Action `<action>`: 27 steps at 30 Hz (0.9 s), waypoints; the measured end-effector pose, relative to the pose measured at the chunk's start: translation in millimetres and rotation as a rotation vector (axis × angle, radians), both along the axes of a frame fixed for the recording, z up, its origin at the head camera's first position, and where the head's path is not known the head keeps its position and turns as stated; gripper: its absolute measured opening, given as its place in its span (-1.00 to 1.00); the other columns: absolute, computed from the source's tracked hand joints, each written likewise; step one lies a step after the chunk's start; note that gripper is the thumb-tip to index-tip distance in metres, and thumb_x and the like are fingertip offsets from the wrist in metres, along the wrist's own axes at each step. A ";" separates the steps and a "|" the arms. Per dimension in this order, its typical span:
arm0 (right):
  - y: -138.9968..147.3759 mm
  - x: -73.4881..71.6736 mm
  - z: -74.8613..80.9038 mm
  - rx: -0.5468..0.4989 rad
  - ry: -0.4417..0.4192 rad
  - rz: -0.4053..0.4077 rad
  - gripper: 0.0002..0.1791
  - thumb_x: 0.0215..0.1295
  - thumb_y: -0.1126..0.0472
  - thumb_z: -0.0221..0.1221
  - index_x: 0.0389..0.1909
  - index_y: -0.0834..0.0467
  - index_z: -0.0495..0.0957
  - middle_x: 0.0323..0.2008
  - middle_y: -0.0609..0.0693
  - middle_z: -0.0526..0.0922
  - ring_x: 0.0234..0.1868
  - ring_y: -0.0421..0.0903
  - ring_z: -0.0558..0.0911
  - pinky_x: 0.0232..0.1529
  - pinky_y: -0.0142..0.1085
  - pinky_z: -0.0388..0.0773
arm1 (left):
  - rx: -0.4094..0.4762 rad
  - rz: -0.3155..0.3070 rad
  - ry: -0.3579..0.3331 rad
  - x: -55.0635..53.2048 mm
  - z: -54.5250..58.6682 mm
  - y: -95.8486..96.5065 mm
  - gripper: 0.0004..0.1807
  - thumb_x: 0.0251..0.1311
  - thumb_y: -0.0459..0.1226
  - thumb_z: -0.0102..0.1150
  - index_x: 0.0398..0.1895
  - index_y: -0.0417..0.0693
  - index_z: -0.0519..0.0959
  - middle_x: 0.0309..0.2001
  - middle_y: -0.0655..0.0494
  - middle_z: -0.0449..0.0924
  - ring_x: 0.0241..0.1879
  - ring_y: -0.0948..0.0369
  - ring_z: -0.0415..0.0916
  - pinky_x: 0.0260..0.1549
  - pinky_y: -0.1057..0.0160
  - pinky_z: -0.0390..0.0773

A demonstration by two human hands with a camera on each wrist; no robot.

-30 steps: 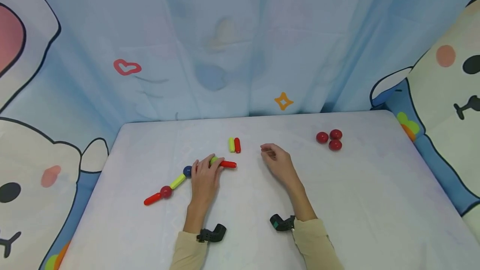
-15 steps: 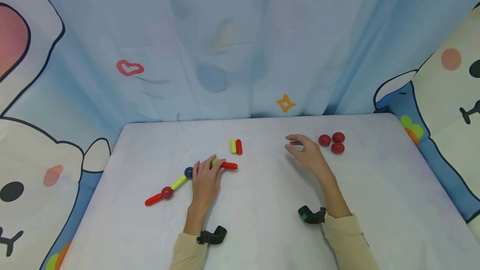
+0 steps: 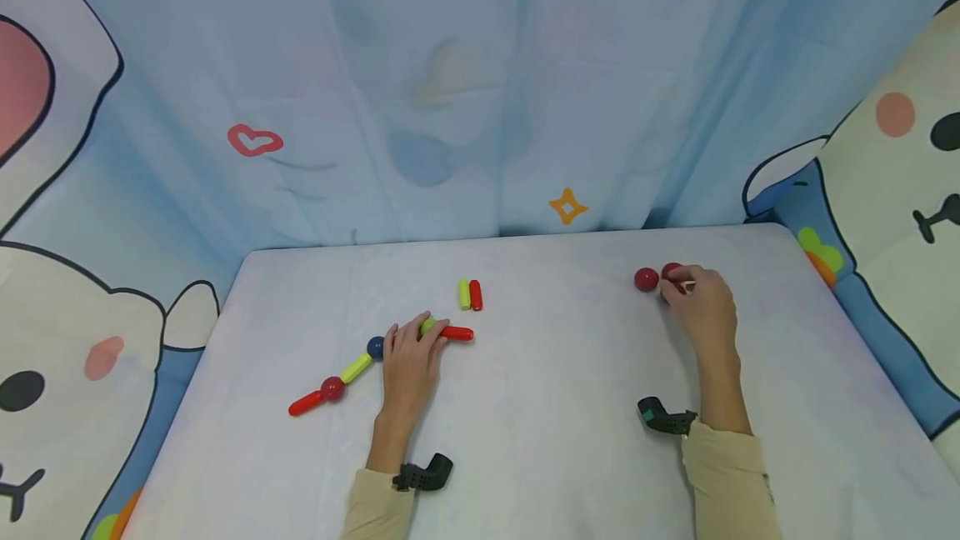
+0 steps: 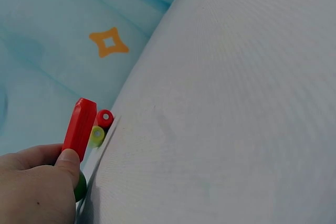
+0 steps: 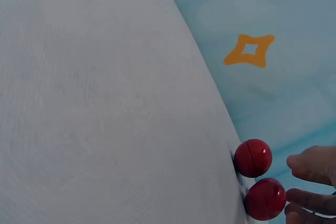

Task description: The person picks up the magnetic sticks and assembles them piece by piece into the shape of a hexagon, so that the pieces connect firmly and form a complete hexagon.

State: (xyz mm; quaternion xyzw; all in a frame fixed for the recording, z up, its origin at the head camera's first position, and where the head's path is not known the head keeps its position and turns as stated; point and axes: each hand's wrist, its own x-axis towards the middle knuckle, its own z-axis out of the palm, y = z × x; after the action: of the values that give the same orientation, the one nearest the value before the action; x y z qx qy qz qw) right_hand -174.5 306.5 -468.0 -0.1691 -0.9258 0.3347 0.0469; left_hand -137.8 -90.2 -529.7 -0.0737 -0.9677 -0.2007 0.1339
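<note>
My left hand lies over a chain of toy rods and balls on the white table. Its thumb and finger pinch the chain beside the red end rod, with a green ball just below. Left of the hand, the chain shows a blue ball, a yellow-green rod, a red ball and another red rod. The part under the palm is hidden. At the back right my right hand is over loose red balls, thumb and fingers apart, fingertips right at one ball.
A loose yellow-green rod and a loose red rod lie side by side beyond the chain. The white table ends at a blue printed curtain. Each wrist wears a black camera.
My right hand has moved right and away from me, from mid-table to the red balls, covering part of them in the head view. The left hand and chain have stayed put.
</note>
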 end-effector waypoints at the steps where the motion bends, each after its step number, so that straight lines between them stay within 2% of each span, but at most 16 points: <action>1: 0.8 -0.5 -1.2 0.016 -0.012 -0.006 -0.56 0.41 0.09 0.06 0.14 0.32 0.45 0.12 0.38 0.41 0.12 0.29 0.39 0.10 0.18 0.44 | 0.001 0.001 0.001 -0.1 -0.1 0.0 -0.61 0.34 -0.11 0.11 0.22 0.29 0.51 0.29 0.07 0.45 0.32 0.08 0.36 0.41 -0.13 0.16; 4: 2.4 -0.8 -5.2 0.040 -0.055 -0.007 -0.56 0.39 0.13 0.09 0.17 0.32 0.43 0.15 0.39 0.40 0.15 0.32 0.37 0.15 0.24 0.41 | 0.003 0.002 0.010 0.3 -0.7 0.2 -0.62 0.34 -0.11 0.12 0.22 0.28 0.52 0.28 0.07 0.46 0.31 0.08 0.37 0.40 -0.14 0.17; 10: 5.2 -0.2 -9.0 0.024 -0.115 0.004 -0.55 0.39 0.16 0.10 0.17 0.34 0.36 0.17 0.41 0.39 0.16 0.35 0.36 0.17 0.28 0.38 | 0.004 0.003 0.026 0.5 -0.7 0.7 -0.62 0.32 -0.12 0.14 0.20 0.28 0.53 0.26 0.07 0.48 0.30 0.08 0.38 0.39 -0.14 0.19; 15: 8.1 3.1 -3.6 -0.002 -0.172 -0.005 -0.54 0.40 0.15 0.08 0.19 0.34 0.33 0.14 0.40 0.41 0.11 0.33 0.37 0.13 0.24 0.42 | 0.014 -0.002 0.049 -0.2 -2.5 1.2 -0.63 0.32 -0.12 0.14 0.19 0.27 0.54 0.25 0.07 0.48 0.29 0.08 0.39 0.38 -0.13 0.20; 19: 8.9 5.6 6.3 -0.038 -0.209 -0.056 -0.50 0.41 0.11 0.06 0.24 0.32 0.30 0.16 0.38 0.41 0.12 0.32 0.36 0.12 0.20 0.48 | 0.024 -0.013 0.065 -1.4 -3.5 1.6 -0.65 0.32 -0.13 0.15 0.16 0.25 0.56 0.24 0.06 0.49 0.27 0.07 0.41 0.36 -0.14 0.22; 22: 5.7 7.1 14.6 -0.056 -0.169 -0.041 -0.45 0.41 0.06 0.07 0.27 0.31 0.29 0.20 0.38 0.39 0.15 0.32 0.36 0.14 0.18 0.49 | 0.021 -0.011 0.060 -1.2 -3.1 1.4 -0.65 0.31 -0.13 0.15 0.16 0.26 0.56 0.24 0.06 0.49 0.26 0.07 0.41 0.36 -0.14 0.23; 25: -4.8 7.3 21.8 -0.114 -0.046 0.043 -0.44 0.41 0.01 0.07 0.29 0.26 0.30 0.23 0.34 0.41 0.19 0.28 0.40 0.17 0.15 0.49 | 0.024 -0.008 0.043 -0.8 -1.7 0.4 -0.65 0.32 -0.12 0.14 0.17 0.26 0.56 0.25 0.07 0.49 0.27 0.07 0.40 0.37 -0.13 0.22; 27: -15.6 5.9 24.9 -0.183 0.042 0.105 -0.41 0.39 -0.04 0.10 0.32 0.17 0.31 0.25 0.26 0.44 0.23 0.21 0.43 0.18 0.06 0.52 | 0.029 -0.009 0.030 -0.6 -0.6 -0.3 -0.64 0.33 -0.11 0.13 0.18 0.26 0.55 0.26 0.07 0.48 0.28 0.07 0.40 0.38 -0.13 0.21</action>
State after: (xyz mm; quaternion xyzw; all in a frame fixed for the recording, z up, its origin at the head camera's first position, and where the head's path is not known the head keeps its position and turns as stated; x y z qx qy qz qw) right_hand -168.7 290.9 -443.2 -0.1166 -0.8978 0.4233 0.0331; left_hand -138.5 -90.5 -530.3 -0.0793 -0.9622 -0.2140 0.1485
